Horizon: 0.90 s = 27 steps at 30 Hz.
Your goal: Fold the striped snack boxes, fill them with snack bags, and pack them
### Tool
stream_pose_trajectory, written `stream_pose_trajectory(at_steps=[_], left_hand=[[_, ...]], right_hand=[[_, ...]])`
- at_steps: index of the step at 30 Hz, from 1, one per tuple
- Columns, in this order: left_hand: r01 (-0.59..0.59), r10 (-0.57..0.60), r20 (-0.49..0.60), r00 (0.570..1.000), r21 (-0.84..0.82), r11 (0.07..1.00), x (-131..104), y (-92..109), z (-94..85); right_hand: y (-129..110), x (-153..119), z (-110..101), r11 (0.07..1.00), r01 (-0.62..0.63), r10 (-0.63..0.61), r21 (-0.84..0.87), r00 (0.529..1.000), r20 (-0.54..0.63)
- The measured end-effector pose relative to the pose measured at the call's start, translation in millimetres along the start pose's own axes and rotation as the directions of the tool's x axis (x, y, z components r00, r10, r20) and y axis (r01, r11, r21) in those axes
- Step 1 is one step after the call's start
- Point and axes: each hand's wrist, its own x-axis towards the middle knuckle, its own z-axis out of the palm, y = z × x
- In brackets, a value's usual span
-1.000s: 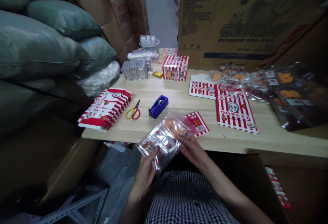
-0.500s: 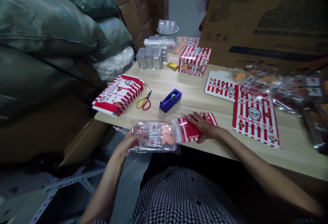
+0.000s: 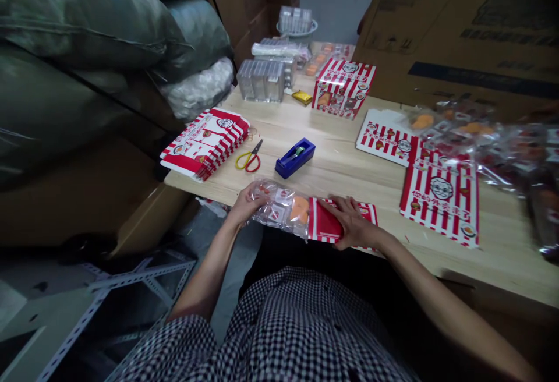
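My left hand (image 3: 248,202) grips the left end of a clear plastic pack (image 3: 279,208) with orange and red-and-white pieces inside. The pack's right end meets a red-and-white striped box (image 3: 324,223) at the table's front edge. My right hand (image 3: 353,222) lies on top of that box with its fingers spread, pressing it to the table. Behind the pack are a blue tape dispenser (image 3: 295,158) and scissors (image 3: 249,159) with yellow and red handles.
A stack of folded striped boxes (image 3: 205,142) is at the left. An assembled striped box (image 3: 343,88) and clear cases (image 3: 261,81) stand at the back. Flat striped boxes (image 3: 441,195) and bagged packs (image 3: 471,128) lie at the right. Large sacks (image 3: 87,15) rise beyond the left edge.
The pack has come up against the red box, its left end tilted and raised. My left hand has shifted with it. The pale inner piece at the box's left end is no longer visible.
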Motion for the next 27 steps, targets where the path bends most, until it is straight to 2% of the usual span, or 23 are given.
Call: stream_pose_trajectory(at_steps=[4, 8, 13, 18, 21, 25, 27], left_hand=[[-0.108, 0.112, -0.015, 0.994, 0.163, 0.981, -0.8, -1.8, 0.3], [-0.199, 0.25, -0.063, 0.966, 0.435, 0.878, -5.2, 6.2, 3.1], [-0.202, 0.306, -0.065, 0.95, 0.62, 0.758, -15.5, 18.2, 5.9], [-0.215, 0.349, -0.031, 0.937, 0.735, 0.643, -22.1, 27.1, 3.5], [-0.21, 0.355, -0.061, 0.933, 0.71, 0.672, -27.1, 23.2, 8.7], [-0.193, 0.338, -0.144, 0.93, 0.592, 0.783, -32.5, 10.7, 18.1], [-0.172, 0.283, -0.166, 0.945, 0.485, 0.857, -33.6, 5.7, 17.3]], right_hand=[[-3.2, -1.5, 5.8, 1.0, 0.02, -0.02, -0.01, 0.999, -0.046], [-12.1, -1.4, 9.0, 0.999, 0.028, -0.029, -0.021, 0.997, -0.078], [-21.4, -4.3, 11.7, 0.999, 0.016, -0.022, -0.047, 0.99, -0.137], [-22.4, -4.8, 10.1, 0.999, -0.006, 0.001, -0.045, 0.994, -0.111], [-25.2, -4.7, 14.1, 0.999, -0.048, 0.045, -0.025, 0.991, -0.126], [-34.8, -5.5, 24.0, 0.996, -0.089, 0.086, -0.004, 0.977, -0.194], [-38.2, -5.9, 27.6, 0.993, -0.118, 0.118, 0.014, 0.965, -0.233]])
